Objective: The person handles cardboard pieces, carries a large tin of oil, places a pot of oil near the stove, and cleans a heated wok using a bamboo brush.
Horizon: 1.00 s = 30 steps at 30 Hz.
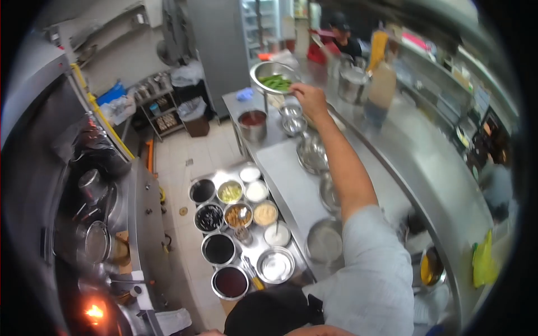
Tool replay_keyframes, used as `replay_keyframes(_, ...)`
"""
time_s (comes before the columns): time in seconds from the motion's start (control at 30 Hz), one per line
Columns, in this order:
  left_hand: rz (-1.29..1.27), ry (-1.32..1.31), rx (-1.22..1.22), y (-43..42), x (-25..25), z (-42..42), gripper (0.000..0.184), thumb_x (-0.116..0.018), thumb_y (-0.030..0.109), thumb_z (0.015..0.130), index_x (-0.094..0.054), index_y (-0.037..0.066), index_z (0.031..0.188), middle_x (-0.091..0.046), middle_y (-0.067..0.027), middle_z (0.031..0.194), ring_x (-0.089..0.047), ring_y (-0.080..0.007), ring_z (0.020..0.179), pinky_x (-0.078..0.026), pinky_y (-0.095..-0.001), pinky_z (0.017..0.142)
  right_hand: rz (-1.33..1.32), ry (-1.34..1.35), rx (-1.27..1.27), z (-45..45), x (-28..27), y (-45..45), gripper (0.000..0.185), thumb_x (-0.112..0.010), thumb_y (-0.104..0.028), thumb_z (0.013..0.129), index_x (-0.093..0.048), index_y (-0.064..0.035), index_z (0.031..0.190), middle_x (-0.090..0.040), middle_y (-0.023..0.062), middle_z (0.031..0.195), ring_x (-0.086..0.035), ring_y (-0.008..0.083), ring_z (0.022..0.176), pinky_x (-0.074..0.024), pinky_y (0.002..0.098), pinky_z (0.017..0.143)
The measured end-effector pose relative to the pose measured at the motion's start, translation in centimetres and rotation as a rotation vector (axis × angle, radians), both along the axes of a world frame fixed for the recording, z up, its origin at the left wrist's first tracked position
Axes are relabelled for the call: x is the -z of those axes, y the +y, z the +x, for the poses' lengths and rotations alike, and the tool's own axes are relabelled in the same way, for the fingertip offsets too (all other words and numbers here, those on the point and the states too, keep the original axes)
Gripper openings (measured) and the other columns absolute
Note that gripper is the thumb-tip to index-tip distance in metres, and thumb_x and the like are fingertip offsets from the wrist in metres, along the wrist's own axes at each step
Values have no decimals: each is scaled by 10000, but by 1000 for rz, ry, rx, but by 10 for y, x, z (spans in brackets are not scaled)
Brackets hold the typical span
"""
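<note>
My right hand (311, 101) is stretched far forward, its fingers closed on the rim of a metal bowl (256, 71). Green vegetable pieces (276, 83) lie in that bowl; they look like pods or beans. The bowl is over the far end of the steel counter, close to a pot of red sauce (252, 124) and small metal bowls (293, 124). Only a sliver of skin at the bottom edge may be my left hand (210, 332); its fingers are hidden. A black cap (269, 313) covers part of the lower view.
Below stand several round containers of sauces and ingredients, such as a dark red sauce (230, 281). A flame (94, 311) burns on the stove at lower left. More metal bowls (325, 241) line the counter. A person (347, 42) is at the back.
</note>
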State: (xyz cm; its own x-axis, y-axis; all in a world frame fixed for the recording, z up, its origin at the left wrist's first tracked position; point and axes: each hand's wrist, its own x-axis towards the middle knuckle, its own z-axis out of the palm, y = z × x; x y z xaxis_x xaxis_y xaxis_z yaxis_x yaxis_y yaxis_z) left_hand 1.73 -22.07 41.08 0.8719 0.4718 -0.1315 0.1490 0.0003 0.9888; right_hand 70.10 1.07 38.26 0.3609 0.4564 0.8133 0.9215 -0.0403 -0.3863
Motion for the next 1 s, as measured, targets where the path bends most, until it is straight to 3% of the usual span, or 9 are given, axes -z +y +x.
replay_keyframes(0.2,20,-36,118,11,19,-3,318,-863,107,899,-797,-52,1166,-707,-179,1170,-700,-268,1040,-548,-350,869,-162,365,-160,-46,125,-105,212,-755,-200,909,-813,-131,1101,-806,97,979,-767,311,907,-578,402,806)
replay_keyframes(0.33,40,-32,135,15,23,2,339,-885,127,878,-808,-45,1160,-717,-168,1137,-706,-261,1010,-553,-344,845,-377,850,185,-30,186,-204,269,-747,-289,918,-813,-125,1120,-789,126,935,-738,280,843,-563,379,817)
replay_keyframes(0.47,144,-70,204,18,20,16,322,-870,97,883,-808,-36,1170,-718,-161,1111,-701,-261,996,-545,-335,843,-292,576,596,45,238,-280,286,-757,-348,895,-827,-119,1052,-780,77,812,-750,255,759,-558,402,749)
replay_keyframes(0.6,77,6,242,17,23,19,232,-796,44,920,-810,-41,1135,-714,-159,1095,-696,-254,973,-535,-326,831,-225,316,698,117,298,-346,324,-767,-377,875,-819,-108,1049,-783,97,836,-761,301,840,-563,445,808)
replay_keyframes(0.67,42,17,241,16,21,25,209,-774,42,931,-809,-45,1119,-713,-159,1095,-696,-252,970,-533,-326,828,-92,61,868,171,357,-371,295,-764,-305,873,-807,-79,1057,-782,136,918,-746,336,962,-545,482,887)
replay_keyframes(0.73,82,46,283,16,13,33,191,-749,48,938,-804,-53,1091,-713,-160,1092,-701,-252,980,-534,-329,829,8,-99,875,165,347,-386,282,-763,-215,871,-786,-63,1108,-762,200,1093,-697,415,1081,-513,513,981)
replay_keyframes(0.83,48,46,274,13,15,37,213,-757,79,932,-804,-46,1098,-715,-155,1090,-698,-258,989,-530,-338,839,33,12,800,150,342,-404,307,-766,-232,875,-786,-70,1134,-761,199,1123,-689,429,1102,-503,518,1010)
replay_keyframes(0.93,56,22,336,18,21,40,272,-761,105,920,-797,-42,1145,-710,-161,1116,-689,-269,1009,-523,-350,860,-33,-118,849,156,358,-419,192,-706,-193,918,-780,-58,1033,-770,166,960,-729,370,932,-545,501,892)
replay_keyframes(1.0,65,9,385,21,28,36,370,-763,147,900,-776,-41,1218,-698,-172,1169,-675,-293,1056,-512,-378,913,-76,387,872,160,376,-424,187,-632,-184,963,-744,-49,899,-715,113,743,-701,293,705,-550,469,728)
